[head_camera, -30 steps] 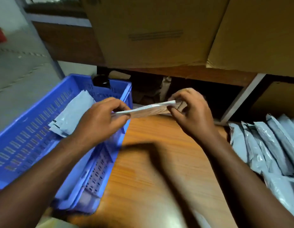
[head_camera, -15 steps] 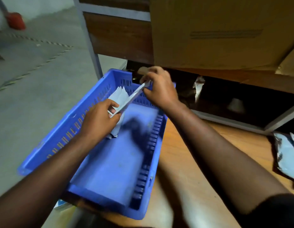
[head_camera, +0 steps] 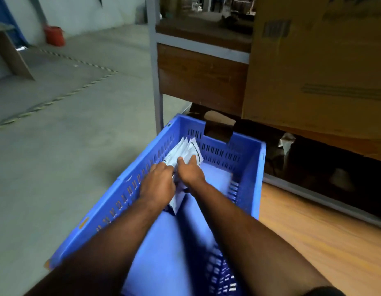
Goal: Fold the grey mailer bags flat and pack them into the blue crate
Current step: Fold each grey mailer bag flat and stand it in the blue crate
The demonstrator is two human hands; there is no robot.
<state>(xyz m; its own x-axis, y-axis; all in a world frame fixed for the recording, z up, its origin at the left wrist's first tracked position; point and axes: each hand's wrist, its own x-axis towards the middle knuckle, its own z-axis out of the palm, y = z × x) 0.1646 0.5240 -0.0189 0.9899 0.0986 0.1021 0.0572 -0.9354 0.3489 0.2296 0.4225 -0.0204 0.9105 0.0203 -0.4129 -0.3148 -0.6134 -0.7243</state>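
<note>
Blue crate [head_camera: 252, 167] interior, both hands [head_camera: 158, 184] pressing folded grey mailer bags [head_camera: 186, 151]

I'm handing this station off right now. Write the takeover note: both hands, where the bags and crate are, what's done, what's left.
Left hand: inside the blue slotted plastic crate, on the folded grey mailer bags; its grip is hidden.
Right hand: fingers fairly straight, pressing the same bags.
Bags: a small stack leaning on edge against the crate's far left wall.
Crate: on the wooden table, most of its floor bare.
Done: several bags packed.
Left: settle this stack, then fold more; no unfolded bags are in view.
</note>
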